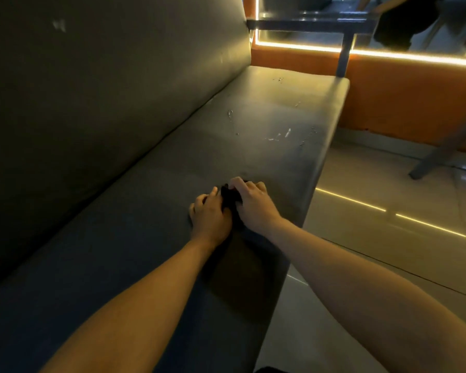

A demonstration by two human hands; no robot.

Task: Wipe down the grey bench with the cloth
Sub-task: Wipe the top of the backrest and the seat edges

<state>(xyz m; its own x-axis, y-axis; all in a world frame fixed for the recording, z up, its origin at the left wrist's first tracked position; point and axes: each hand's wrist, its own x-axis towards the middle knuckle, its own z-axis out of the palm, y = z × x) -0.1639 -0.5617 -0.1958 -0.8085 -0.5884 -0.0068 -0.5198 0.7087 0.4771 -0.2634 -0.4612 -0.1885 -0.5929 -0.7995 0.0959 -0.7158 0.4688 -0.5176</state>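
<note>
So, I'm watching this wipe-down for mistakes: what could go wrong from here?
1. The cloth is bunched small between the left hand and right hand, so each pass may cover little of the bench.
2. The flaking patches ahead could peel further if rubbed hard.
3. The hands sit near the front edge; the cloth might slip onto the floor.

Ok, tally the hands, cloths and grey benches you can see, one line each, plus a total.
Hands: 2, left hand and right hand
Cloths: 1, the dark cloth, held by both
Benches: 1, the grey bench
Total: 4
</note>
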